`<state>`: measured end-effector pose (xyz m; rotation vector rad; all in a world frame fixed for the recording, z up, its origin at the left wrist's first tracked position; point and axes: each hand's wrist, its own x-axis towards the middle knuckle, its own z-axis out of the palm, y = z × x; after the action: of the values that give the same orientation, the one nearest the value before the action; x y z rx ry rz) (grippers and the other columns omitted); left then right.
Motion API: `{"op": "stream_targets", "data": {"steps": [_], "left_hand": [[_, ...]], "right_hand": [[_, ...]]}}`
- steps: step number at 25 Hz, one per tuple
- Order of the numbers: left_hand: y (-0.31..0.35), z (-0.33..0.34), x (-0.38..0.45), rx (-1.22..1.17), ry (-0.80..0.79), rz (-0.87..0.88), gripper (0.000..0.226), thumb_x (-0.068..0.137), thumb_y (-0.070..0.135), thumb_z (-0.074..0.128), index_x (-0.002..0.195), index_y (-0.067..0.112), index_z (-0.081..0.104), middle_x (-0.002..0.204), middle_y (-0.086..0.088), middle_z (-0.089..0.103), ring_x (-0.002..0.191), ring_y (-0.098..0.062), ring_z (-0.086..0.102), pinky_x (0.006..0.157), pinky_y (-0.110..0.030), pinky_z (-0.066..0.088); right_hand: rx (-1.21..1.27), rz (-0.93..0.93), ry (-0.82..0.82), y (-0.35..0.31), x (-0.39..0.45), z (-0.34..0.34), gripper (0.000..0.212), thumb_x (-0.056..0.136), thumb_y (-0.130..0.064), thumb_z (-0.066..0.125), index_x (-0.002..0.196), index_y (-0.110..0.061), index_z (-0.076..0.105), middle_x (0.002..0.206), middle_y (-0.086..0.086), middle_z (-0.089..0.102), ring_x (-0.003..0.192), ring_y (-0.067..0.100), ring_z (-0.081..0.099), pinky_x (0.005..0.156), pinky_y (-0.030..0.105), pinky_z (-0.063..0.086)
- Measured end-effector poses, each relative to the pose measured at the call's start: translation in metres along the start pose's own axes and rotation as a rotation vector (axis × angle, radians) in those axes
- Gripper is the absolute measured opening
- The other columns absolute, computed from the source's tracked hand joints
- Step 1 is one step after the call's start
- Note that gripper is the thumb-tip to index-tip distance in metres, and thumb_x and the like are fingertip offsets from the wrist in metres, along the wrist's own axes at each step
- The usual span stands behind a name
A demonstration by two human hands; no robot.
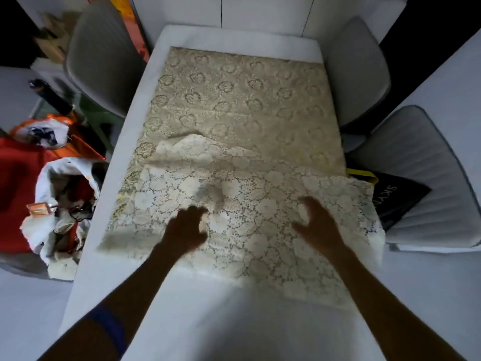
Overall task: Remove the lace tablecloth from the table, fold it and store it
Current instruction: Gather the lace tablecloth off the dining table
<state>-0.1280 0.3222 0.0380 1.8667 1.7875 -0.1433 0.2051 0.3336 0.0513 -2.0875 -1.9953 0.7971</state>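
Lace tablecloth (234,142) on white table (208,321), both hands on it, black bag (398,195) lettering unreadable

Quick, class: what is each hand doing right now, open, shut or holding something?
Left hand: fingers curled on the lace tablecloth; blurred, grip cannot be told.
Right hand: open, fingers spread on the lace.
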Motion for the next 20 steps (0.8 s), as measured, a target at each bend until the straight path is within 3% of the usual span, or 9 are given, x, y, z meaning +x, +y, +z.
{"op": "stream_targets", "data": {"steps": [2,4,5,7,9,10,12,14,20], "left_hand": [[-0.012,0.050,-0.041,0.155,-0.223,-0.016,0.083,0.080,0.021,0.063,0.152,0.028,0.022,0.163,-0.004,0.014,0.145,-0.028,0.024,0.103,-0.040,0.044],[-0.023,0.084,-0.072,0.224,-0.176,-0.029,0.089,0.078,0.011,0.061,0.154,0.027,0.018,0.165,-0.006,0.006,0.148,-0.030,0.017,0.104,-0.039,0.045],[-0.024,0.094,-0.080,0.222,-0.095,-0.017,0.089,0.074,0.005,0.064,0.153,0.022,0.026,0.162,-0.012,0.016,0.145,-0.035,0.027,0.100,-0.040,0.048],[-0.019,0.104,-0.080,0.273,0.059,0.041,0.088,0.051,-0.006,0.078,0.134,0.004,0.052,0.134,-0.029,0.055,0.109,-0.047,0.061,0.071,-0.042,0.061],[-0.012,0.110,-0.073,0.383,0.164,0.030,0.077,0.035,-0.008,0.083,0.108,0.000,0.061,0.098,-0.027,0.070,0.071,-0.041,0.067,0.046,-0.035,0.056],[-0.009,0.110,-0.069,0.382,0.169,0.025,0.064,0.040,-0.008,0.082,0.101,0.001,0.064,0.093,-0.023,0.069,0.068,-0.038,0.065,0.043,-0.034,0.054],[-0.008,0.112,-0.067,0.336,0.147,-0.051,0.038,0.069,-0.002,0.069,0.105,0.007,0.064,0.100,-0.014,0.065,0.081,-0.036,0.063,0.054,-0.036,0.052],[-0.019,0.120,-0.079,0.356,0.140,-0.146,0.033,0.084,0.005,0.053,0.114,0.016,0.060,0.109,-0.007,0.063,0.095,-0.031,0.061,0.066,-0.036,0.050],[-0.082,0.135,-0.177,0.346,0.016,-0.339,0.033,0.085,0.009,0.047,0.111,0.025,0.059,0.112,0.001,0.064,0.103,-0.022,0.064,0.077,-0.030,0.051]], "right_hand": [[-0.075,-0.025,-0.168,0.013,-0.053,0.038,0.075,0.083,-0.036,0.066,0.149,-0.026,0.031,0.158,-0.001,0.029,0.141,0.023,0.033,0.115,0.038,0.030],[-0.264,0.015,-0.297,0.034,-0.098,0.076,0.079,0.083,-0.038,0.060,0.152,-0.029,0.021,0.162,-0.004,0.017,0.145,0.021,0.023,0.115,0.039,0.028],[-0.347,0.036,-0.305,0.041,-0.114,0.090,0.080,0.084,-0.036,0.059,0.152,-0.028,0.019,0.163,-0.003,0.013,0.146,0.023,0.020,0.114,0.040,0.029],[-0.402,0.038,-0.251,0.046,-0.135,0.104,0.081,0.076,-0.029,0.068,0.149,-0.021,0.033,0.159,0.006,0.026,0.141,0.033,0.032,0.105,0.047,0.039],[-0.461,-0.056,-0.159,0.046,-0.137,0.111,0.072,0.055,-0.018,0.085,0.123,-0.008,0.064,0.129,0.017,0.062,0.108,0.041,0.063,0.077,0.049,0.056],[-0.498,-0.102,-0.092,0.047,-0.138,0.113,0.063,0.047,-0.014,0.088,0.108,-0.006,0.071,0.109,0.017,0.070,0.088,0.039,0.068,0.064,0.046,0.058],[-0.528,-0.145,-0.033,0.046,-0.139,0.113,0.050,0.047,-0.011,0.088,0.094,-0.006,0.074,0.087,0.014,0.072,0.069,0.035,0.066,0.053,0.040,0.056],[-0.507,-0.147,-0.062,0.038,-0.144,0.114,0.039,0.058,-0.013,0.084,0.095,-0.008,0.073,0.084,0.012,0.071,0.069,0.033,0.065,0.055,0.039,0.055],[-0.405,-0.252,-0.185,-0.003,-0.200,0.142,0.022,0.079,-0.022,0.061,0.101,-0.020,0.066,0.094,0.005,0.065,0.087,0.028,0.063,0.070,0.036,0.053]]}}
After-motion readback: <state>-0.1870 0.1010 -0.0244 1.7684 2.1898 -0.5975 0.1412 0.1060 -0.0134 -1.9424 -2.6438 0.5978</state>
